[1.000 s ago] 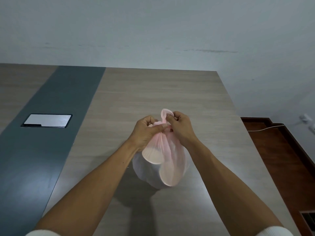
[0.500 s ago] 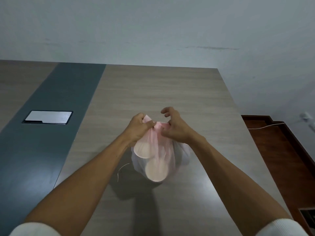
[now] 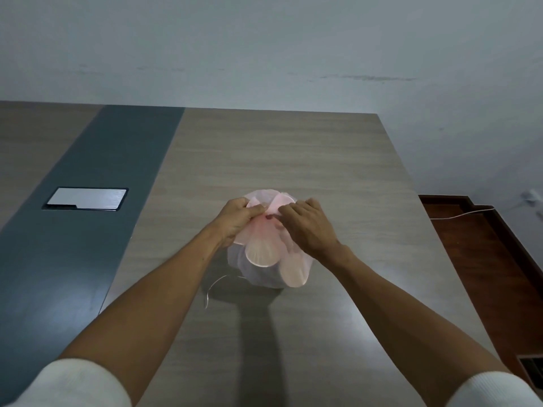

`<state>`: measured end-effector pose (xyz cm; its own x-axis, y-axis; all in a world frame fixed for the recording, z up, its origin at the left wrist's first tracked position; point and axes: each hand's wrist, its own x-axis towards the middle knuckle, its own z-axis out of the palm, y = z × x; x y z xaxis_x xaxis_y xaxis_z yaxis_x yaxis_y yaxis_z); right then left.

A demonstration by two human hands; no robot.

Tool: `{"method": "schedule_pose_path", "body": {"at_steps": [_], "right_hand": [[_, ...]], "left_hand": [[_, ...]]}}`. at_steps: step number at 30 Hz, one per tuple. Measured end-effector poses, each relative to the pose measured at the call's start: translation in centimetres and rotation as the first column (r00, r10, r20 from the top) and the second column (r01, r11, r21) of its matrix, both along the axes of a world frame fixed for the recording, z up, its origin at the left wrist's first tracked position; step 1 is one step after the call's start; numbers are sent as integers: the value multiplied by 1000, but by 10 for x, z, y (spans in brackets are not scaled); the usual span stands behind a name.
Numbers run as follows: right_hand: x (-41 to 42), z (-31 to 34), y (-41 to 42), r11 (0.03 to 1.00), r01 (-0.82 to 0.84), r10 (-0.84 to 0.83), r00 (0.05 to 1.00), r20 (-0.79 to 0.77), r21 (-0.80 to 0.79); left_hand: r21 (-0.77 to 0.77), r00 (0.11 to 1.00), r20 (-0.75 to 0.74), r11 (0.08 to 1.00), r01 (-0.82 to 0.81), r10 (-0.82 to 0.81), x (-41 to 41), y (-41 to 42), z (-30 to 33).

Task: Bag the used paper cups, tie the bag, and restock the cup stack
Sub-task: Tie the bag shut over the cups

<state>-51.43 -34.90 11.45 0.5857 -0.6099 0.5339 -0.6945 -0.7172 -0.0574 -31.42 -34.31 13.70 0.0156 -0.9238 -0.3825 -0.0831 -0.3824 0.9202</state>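
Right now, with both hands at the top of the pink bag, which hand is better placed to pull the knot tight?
Probably the left hand: it already pinches the bag flap. The right hand lies flatter over the neck.

The fingers [image 3: 258, 211] of the left hand [image 3: 239, 220] curl into the gathered neck of the bag [image 3: 264, 277], so their tips are buried in plastic; the right hand [image 3: 308, 227] covers the neck from its side, and whether a knot sits between them cannot be told. The cups [image 3: 261, 252] show only as pale round shapes through the film, their number unclear. A thin pale strand [image 3: 211, 286] on the tabletop [image 3: 293, 157] is too fine to identify. Both sleeves [image 3: 70, 383] run off the bottom edge, the tabletop off the left, and a small white thing on the wall [image 3: 533, 198] at the right edge is just a blur
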Motion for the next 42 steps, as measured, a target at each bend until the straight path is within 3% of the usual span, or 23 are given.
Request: {"method": "schedule_pose_path", "body": {"at_steps": [3,6,9,11,13,15,17,18,20,22,25,28,31,35,42], "right_hand": [[-6,9,-3,950,105,-96,994,-43,294],[-25,4,-9,786,234,-143,969,-200,572],[-30,0,-10,697,239,-159,971,-179,676],[-28,2,-8,647,252,-173,968,-184,719],[-26,7,-6,588,186,-242,969,-49,787],[-22,15,-3,517,-37,-361,897,256,855],[-11,24,0,424,-315,-517,686,512,849],[-4,27,1,378,-425,-579,585,569,822],[6,29,0,308,-551,-669,454,588,776],[11,26,-1,301,-582,-708,393,586,755],[13,16,1,319,-599,-714,358,602,735],[13,8,4,381,-508,-711,373,596,773],[15,1,4,411,-463,-766,291,573,785],[21,-3,6,352,-591,-847,128,515,726],[24,-1,8,327,-621,-863,111,492,713]], "left_hand": [[-37,963,182,980,-197,200,8,-6,-9],[8,893,349,952,-307,285,29,-12,-32],[8,822,501,948,-319,273,24,0,-30],[-94,722,637,956,-277,272,17,7,-25],[-233,680,664,950,-207,311,17,10,-22],[-316,759,555,931,-184,339,17,10,-21],[-345,832,442,920,-186,334,10,8,-17],[-352,857,395,916,-191,330,5,8,-13],[-309,918,256,926,-218,302,-4,8,-6],[-198,959,33,943,-269,280,-13,8,-3],[-27,903,-305,945,-325,302,-24,11,-2],[47,817,-516,961,-272,257,-30,19,-9],[85,761,-587,956,-280,275,-33,23,-14],[146,723,-638,963,-225,265,-37,25,-15],[122,804,-588,992,-23,91,-27,27,-17]]}}
